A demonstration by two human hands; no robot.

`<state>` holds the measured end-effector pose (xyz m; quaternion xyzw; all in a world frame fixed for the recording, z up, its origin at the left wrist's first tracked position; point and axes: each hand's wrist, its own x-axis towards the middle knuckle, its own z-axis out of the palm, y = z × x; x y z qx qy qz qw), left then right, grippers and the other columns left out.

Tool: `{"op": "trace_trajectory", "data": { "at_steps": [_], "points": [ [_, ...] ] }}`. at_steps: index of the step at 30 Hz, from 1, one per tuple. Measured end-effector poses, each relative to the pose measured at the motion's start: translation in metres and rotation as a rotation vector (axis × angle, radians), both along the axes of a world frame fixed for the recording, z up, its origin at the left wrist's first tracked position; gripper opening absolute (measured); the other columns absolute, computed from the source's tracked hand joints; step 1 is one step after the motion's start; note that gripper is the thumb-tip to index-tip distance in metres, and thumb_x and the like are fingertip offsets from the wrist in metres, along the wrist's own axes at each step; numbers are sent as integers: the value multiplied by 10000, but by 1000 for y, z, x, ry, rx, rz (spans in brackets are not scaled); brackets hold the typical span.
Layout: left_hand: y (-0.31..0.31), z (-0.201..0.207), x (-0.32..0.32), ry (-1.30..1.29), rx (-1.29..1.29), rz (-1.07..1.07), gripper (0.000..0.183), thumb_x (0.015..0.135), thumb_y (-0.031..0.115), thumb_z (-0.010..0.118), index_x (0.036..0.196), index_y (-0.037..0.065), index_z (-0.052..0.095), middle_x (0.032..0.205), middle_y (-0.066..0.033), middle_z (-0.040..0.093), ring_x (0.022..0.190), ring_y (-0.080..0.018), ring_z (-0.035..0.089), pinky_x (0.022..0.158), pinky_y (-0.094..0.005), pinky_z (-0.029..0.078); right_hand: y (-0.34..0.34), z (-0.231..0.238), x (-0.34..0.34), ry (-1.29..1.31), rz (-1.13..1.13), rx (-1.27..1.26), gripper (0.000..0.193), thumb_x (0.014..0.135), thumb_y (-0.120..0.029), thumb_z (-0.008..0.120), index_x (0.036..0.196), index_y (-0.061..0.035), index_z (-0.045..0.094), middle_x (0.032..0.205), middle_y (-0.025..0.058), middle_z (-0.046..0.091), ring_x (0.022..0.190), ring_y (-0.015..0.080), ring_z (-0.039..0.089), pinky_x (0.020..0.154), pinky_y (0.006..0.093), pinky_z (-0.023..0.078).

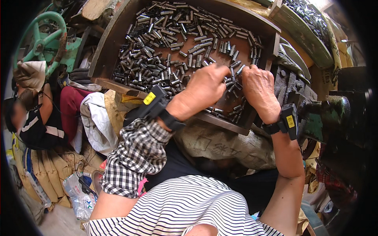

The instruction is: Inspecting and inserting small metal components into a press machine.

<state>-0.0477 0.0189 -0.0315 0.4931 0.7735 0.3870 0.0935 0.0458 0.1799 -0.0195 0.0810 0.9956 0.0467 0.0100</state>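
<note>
Many short, dark metal tubes [151, 65] lie in a shallow wooden tray [103, 55] in front of me. My left hand [204, 86] is over the tray's near part, its fingers curled and closed; whatever is in them is hidden by the hand. Close beside it, at the tray's right side, my right hand [258, 84] is closed with thumb and fingertips pinched on a small shiny metal tube [239, 70]. More tubes lie loose beneath and between both hands. A checked sleeve covers part of my left forearm, and each wrist carries a black strapped device.
Green machine parts [328, 114] stand close by my right arm. A green handwheel [39, 45] is at the far left, near another person [33, 106]. A second tray [303, 33] of dark metal pieces sits at the far right. A sack [220, 145] hangs below the tray's near edge.
</note>
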Motion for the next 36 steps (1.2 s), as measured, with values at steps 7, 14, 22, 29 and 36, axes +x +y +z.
{"op": "trace_trajectory", "data": {
  "at_steps": [7,14,22,29,36],
  "points": [
    [14,-11,11,317,-306,-10,53,833,69,568,877,40,569,805,-159,607,726,-346,657,613,-413,546,-2,19,40,290,-31,-527,226,791,-132,691,921,-16,547,844,155,627,741,348,643,633,411,511],
    [13,-16,11,134,-315,-62,144,775,50,631,850,5,515,756,-204,622,743,-406,630,640,-481,507,-18,25,79,316,-280,-954,188,785,-23,714,892,0,561,810,125,634,691,197,651,577,310,505],
    [15,-11,15,-38,-152,-73,166,828,73,611,875,-8,474,755,-229,596,705,-433,602,635,-473,496,-22,21,80,385,-496,-1643,154,845,-63,718,959,-17,626,806,-6,653,699,48,642,487,149,424],
    [14,13,14,-1174,-25,-189,176,904,101,648,1008,12,538,818,-27,643,632,-64,644,483,-171,496,-15,21,84,291,-528,-1653,158,849,-37,698,955,20,595,832,15,614,706,34,580,603,192,522],
    [11,20,18,-1356,23,-150,226,908,130,643,1084,6,576,803,-9,632,599,-48,608,487,-165,488,-15,16,81,455,-473,-1556,132,861,-50,691,940,6,602,803,-16,592,678,13,532,541,168,449]
  ]
}}
